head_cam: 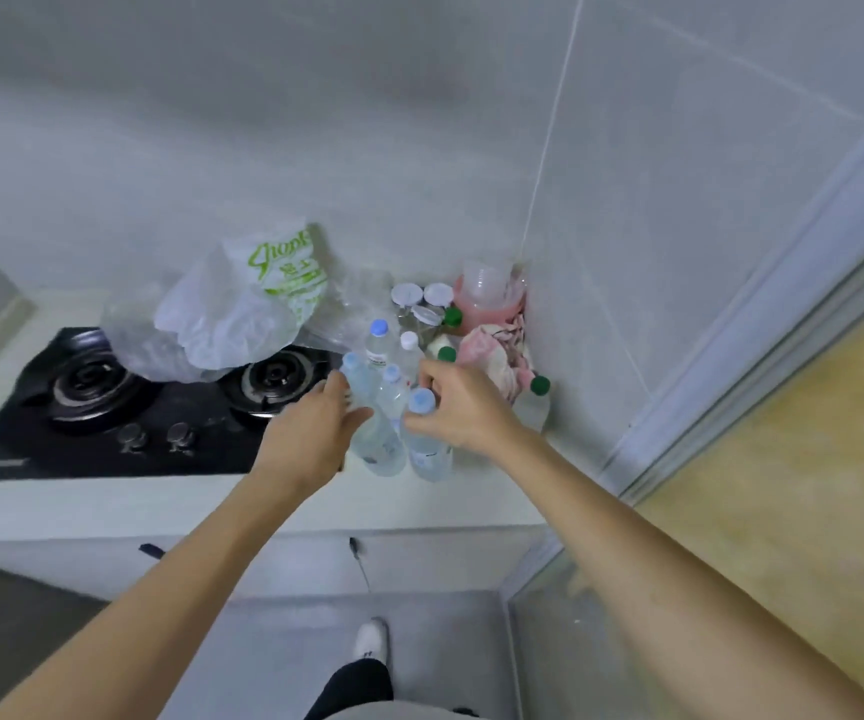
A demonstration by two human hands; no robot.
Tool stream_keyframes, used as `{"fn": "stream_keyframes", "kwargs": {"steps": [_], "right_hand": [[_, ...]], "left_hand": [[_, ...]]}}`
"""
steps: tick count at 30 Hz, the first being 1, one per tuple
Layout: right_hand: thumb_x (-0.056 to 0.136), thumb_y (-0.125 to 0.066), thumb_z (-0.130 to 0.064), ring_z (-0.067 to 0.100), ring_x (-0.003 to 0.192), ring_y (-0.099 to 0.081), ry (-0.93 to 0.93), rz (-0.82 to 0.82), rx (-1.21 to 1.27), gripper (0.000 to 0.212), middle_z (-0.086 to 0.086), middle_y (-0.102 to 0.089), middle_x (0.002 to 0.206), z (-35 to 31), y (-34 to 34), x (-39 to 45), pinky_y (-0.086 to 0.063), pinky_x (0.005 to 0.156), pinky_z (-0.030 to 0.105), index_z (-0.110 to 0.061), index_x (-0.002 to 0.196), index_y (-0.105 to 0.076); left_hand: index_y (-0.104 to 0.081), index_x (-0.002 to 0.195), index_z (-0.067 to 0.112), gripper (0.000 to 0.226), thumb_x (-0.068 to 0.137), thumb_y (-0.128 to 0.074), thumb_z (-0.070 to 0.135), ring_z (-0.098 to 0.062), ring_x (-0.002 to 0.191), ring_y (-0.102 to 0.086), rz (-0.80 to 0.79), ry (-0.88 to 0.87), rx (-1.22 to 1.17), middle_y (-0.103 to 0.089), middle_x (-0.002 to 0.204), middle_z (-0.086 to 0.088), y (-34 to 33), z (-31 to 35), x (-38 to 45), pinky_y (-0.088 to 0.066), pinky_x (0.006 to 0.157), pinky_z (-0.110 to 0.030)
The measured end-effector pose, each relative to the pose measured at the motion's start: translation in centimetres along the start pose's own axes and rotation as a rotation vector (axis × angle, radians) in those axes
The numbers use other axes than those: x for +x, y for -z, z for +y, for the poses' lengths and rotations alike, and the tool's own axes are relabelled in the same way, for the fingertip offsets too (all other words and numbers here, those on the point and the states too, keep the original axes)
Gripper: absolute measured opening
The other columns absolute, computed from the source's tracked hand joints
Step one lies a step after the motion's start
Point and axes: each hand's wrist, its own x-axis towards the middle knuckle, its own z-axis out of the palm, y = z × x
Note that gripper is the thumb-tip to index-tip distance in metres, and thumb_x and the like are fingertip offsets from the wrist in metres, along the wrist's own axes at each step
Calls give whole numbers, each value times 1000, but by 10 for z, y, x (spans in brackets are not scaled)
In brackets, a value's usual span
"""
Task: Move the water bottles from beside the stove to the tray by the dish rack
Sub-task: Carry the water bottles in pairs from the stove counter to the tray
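Observation:
Several clear water bottles (386,444) with blue or white caps stand in a tight cluster on the counter just right of the black stove (82,433). My left hand (315,428) reaches in from the left, its fingers and thumb spread either side of the leftmost bottle (353,368) and touching it. My right hand (458,405) comes from the right with its fingers and thumb curled round the neck of the front right bottle (427,459), just under that bottle's blue cap. No tray or dish rack is in view.
A white plastic bag (243,314) lies over the stove's back right burner. Behind the bottles, in the wall corner, are white-lidded jars (408,294), green-capped bottles (536,402), a pink container (492,301) and a pink cloth (489,350). The counter edge runs along the front.

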Motion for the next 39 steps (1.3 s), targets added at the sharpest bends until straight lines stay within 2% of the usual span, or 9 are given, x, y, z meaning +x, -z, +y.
{"fn": "stream_keyframes", "kwargs": {"steps": [5,9,16,19,21,25,32,35,39], "right_hand": [[69,-78,-27,10,54,-28,152,-91,126,33,-9,-36,53,-101,-56,-1,-27,53,29,-13,74,-48],[66,-77,-29,12,56,-29,292,-170,222,34,-10,-37,53,-196,-127,-9,-29,55,31,-14,70,-47],[69,-78,-29,11,57,-32,508,-358,278,32,-9,-38,55,-409,-290,-50,-31,56,30,-13,70,-50],[66,-78,-30,10,57,-33,568,-459,321,31,-10,-40,56,-502,-364,-79,-31,56,29,-16,70,-51],[64,-77,-32,9,58,-35,612,-524,365,31,-10,-42,58,-561,-409,-101,-32,56,29,-15,70,-52],[67,-80,-32,8,58,-37,738,-652,409,32,-8,-44,59,-673,-494,-147,-33,55,30,-15,71,-53],[77,-81,-28,6,58,-38,943,-934,431,29,-5,-48,63,-837,-642,-227,-35,56,25,-10,79,-58],[75,-80,-34,9,58,-42,1037,-1041,424,28,-8,-48,61,-898,-713,-258,-39,58,32,-19,75,-56],[75,-80,-37,14,62,-46,1210,-1151,409,28,3,-57,67,-980,-798,-298,-38,59,33,-20,78,-57]], "left_hand": [[-42,105,15,41,103,-46,56,-38,83,-62,188,203,66,-60,95,-1,71,-68,-93,-49,66,-45],[-46,107,16,39,103,-50,54,-32,82,-58,324,344,64,-56,94,4,119,-138,-182,-42,63,-41],[-51,109,16,40,101,-53,55,-25,81,-53,474,614,50,-55,93,4,199,-292,-362,-37,62,-38],[-52,110,20,37,101,-54,55,-27,83,-58,541,715,43,-59,94,3,234,-354,-449,-43,61,-39],[-52,105,24,30,100,-58,54,-26,83,-59,590,784,46,-59,93,6,257,-389,-506,-45,63,-41],[-49,96,25,30,98,-61,53,-23,79,-53,701,957,82,-53,83,9,296,-447,-612,-38,61,-39],[-52,97,22,30,98,-62,51,-23,80,-56,812,1270,137,-53,81,10,347,-543,-768,-38,62,-37],[-52,94,24,30,98,-62,52,-22,81,-56,821,1392,155,-55,82,9,362,-590,-826,-35,59,-36],[-53,90,27,28,95,-65,52,-21,77,-59,893,1528,95,-59,79,8,377,-650,-899,-50,67,-43]]}}
